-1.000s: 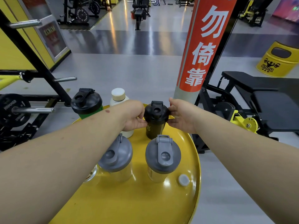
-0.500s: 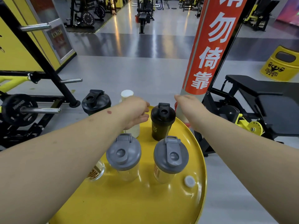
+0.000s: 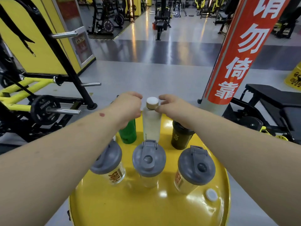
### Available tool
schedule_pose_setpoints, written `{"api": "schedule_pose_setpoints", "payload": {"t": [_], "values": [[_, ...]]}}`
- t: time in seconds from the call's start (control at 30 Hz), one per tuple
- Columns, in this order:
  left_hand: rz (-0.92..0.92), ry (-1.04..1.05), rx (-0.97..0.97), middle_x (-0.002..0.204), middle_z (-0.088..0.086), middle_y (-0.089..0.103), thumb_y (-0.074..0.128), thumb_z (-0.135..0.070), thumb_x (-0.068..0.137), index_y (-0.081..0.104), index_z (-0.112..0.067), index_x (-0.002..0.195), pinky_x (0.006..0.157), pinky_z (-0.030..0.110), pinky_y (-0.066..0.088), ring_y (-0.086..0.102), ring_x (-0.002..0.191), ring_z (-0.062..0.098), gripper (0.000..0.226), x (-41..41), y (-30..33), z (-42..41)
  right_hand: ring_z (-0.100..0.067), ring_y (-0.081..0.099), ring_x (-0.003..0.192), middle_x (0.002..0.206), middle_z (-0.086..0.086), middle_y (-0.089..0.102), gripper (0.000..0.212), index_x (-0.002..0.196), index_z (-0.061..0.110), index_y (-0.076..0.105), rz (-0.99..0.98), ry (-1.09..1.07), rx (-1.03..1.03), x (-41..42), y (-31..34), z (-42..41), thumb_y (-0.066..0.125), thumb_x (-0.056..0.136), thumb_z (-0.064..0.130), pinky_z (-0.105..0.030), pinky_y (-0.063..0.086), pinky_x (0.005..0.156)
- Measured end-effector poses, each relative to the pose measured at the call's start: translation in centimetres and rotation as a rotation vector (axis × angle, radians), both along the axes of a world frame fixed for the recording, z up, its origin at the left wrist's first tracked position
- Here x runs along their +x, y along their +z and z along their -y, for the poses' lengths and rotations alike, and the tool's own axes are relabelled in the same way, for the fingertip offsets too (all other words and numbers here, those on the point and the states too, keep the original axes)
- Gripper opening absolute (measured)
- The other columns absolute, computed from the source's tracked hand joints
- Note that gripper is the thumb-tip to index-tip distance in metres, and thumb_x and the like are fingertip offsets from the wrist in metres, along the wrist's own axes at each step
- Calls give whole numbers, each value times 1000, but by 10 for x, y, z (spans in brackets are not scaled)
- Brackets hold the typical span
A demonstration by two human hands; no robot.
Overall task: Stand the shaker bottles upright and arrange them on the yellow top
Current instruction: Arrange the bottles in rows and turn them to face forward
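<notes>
Six bottles stand upright on the round yellow top [image 3: 146, 209]. Three clear shakers with grey lids form the front row: left [image 3: 110, 162], middle [image 3: 149, 162], right [image 3: 195, 167]. Behind them are a green shaker [image 3: 128, 132], a tall white bottle [image 3: 151, 126] with a gold-banded white cap, and a black shaker [image 3: 180, 137]. My left hand [image 3: 128, 108] is closed over the green shaker's top and hides its lid. My right hand [image 3: 171, 106] pinches the white bottle's cap from the right, its wrist above the black shaker.
A small white plug [image 3: 211, 194] lies near the top's right rim. A red and grey pillar [image 3: 231, 62] rises just beyond on the right, with a black bench [image 3: 276, 101] beside it. A weight rack with a plate [image 3: 44, 110] stands to the left.
Both hands have let go of the black shaker. My left hand moved onto the green shaker's top, and my right hand moved left to the white bottle's cap.
</notes>
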State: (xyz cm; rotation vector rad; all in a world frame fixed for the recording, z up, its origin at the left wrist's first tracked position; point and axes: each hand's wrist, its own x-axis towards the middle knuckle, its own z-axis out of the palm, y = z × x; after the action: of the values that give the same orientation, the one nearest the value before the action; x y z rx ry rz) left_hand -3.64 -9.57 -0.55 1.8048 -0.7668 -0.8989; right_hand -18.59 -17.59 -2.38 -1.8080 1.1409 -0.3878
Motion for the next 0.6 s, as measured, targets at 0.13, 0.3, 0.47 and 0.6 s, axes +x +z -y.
{"api": "schedule_pose_setpoints", "payload": {"t": [0.13,0.3,0.47,0.6], "values": [[21,-159,82,114,12,61,43,9,92,55,-11,140,86,37,57,58,93,22,53,-7,-3,-5,-23,60,114,133,-6,67,50,135,22,60,-52,54,-107,12,-3,0,77,89,33,-35,47,91],[-94,-162,95,113,12,66,44,12,88,54,-16,142,97,36,55,64,97,20,62,2,-15,-3,-24,59,108,128,-9,68,42,132,18,62,-60,30,-188,18,-8,4,73,94,33,-32,44,84],[-53,-178,76,118,8,64,43,14,87,55,-11,139,99,45,55,64,109,24,59,1,-17,-6,-22,57,103,128,-9,68,41,133,18,62,-132,88,-240,17,-5,7,70,96,34,-28,39,80],[-117,-169,90,122,15,65,40,13,83,54,-18,141,101,45,53,63,117,29,67,4,-19,-8,-25,59,113,128,-8,66,41,134,17,61,-177,106,-268,19,-5,9,68,97,35,-31,41,84]]}}
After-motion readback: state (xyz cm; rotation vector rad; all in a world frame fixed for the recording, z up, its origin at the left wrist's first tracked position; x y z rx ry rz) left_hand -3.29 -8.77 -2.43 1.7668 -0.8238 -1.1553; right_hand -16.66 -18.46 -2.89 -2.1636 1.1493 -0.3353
